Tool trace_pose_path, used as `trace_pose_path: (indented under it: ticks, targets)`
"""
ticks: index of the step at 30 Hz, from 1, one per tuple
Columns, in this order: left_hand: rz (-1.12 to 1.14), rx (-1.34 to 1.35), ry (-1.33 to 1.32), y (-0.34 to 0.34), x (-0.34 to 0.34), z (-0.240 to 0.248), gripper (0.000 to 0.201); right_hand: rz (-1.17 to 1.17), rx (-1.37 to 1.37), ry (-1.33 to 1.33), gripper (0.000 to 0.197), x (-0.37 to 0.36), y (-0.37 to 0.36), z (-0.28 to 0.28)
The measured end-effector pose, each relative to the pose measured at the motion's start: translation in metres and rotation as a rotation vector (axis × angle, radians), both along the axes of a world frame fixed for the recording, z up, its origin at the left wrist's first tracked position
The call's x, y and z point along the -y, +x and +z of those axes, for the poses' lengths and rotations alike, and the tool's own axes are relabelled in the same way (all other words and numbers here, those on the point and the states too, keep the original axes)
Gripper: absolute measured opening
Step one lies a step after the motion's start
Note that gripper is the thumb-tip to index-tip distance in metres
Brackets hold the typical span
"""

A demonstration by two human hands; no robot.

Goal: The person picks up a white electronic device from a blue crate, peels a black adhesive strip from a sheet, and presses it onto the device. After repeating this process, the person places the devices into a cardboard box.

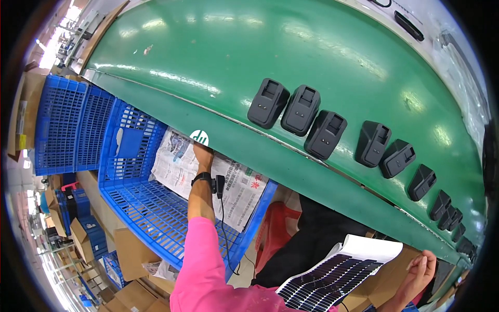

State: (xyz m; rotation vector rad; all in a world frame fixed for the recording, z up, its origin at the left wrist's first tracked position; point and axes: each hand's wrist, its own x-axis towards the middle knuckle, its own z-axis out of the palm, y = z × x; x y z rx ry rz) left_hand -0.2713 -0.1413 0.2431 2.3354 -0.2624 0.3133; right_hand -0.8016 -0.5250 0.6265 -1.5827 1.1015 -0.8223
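Note:
My left hand (204, 155) reaches over newspaper sheets (174, 164) lying in a blue plastic basket (148, 208). Its fingers disappear beneath the green table's edge, next to a round white sticker (199, 137). At the lower right, my right hand (422, 271) is raised with its fingers curled toward the thumb; whatever is between them is too small to make out. Beside it, a white sheet of black labels (332, 278) curls over at its far end. Black charging cradles (326, 135) stand in a row along the green table (208, 47), apart from both hands.
More blue baskets (60, 125) stand at the left, with open cardboard boxes (135, 252) below. A red stool (278, 229) is beneath the table edge. A black wrist device (219, 185) on my left arm trails a cable. Clear plastic wrap (460, 67) lies at the far right.

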Motion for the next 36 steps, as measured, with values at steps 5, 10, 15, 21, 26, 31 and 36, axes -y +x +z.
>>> trace_pose_path:
  ticks: [5,10,15,21,26,31,36]
  targets:
    - [-0.013,-0.165,0.304,0.013,-0.020,0.016,0.032,0.023,0.015,0.007,0.018,-0.001,0.001,0.001]
    - [0.181,-0.234,-0.118,-0.005,0.005,0.005,0.031,-0.001,-0.013,0.023,0.018,-0.003,0.001,-0.002]
    - [0.013,-0.182,-0.584,0.000,-0.005,-0.030,0.020,-0.006,-0.026,0.035,0.018,0.001,0.008,-0.003]
    - [-0.195,-0.293,-0.459,0.007,-0.024,-0.023,0.023,-0.010,-0.016,0.073,0.017,0.002,0.004,-0.007]
    - [-0.066,-0.136,0.106,-0.019,-0.056,0.058,0.018,-0.011,0.006,0.060,0.013,0.000,-0.001,-0.013]
    - [-0.794,0.341,0.139,-0.136,0.076,0.274,0.012,-0.231,-0.215,0.054,0.019,-0.021,-0.037,-0.004]
    - [-0.482,0.487,0.180,-0.120,0.145,0.378,0.068,-0.079,-0.353,-0.108,0.012,-0.058,-0.015,-0.020]
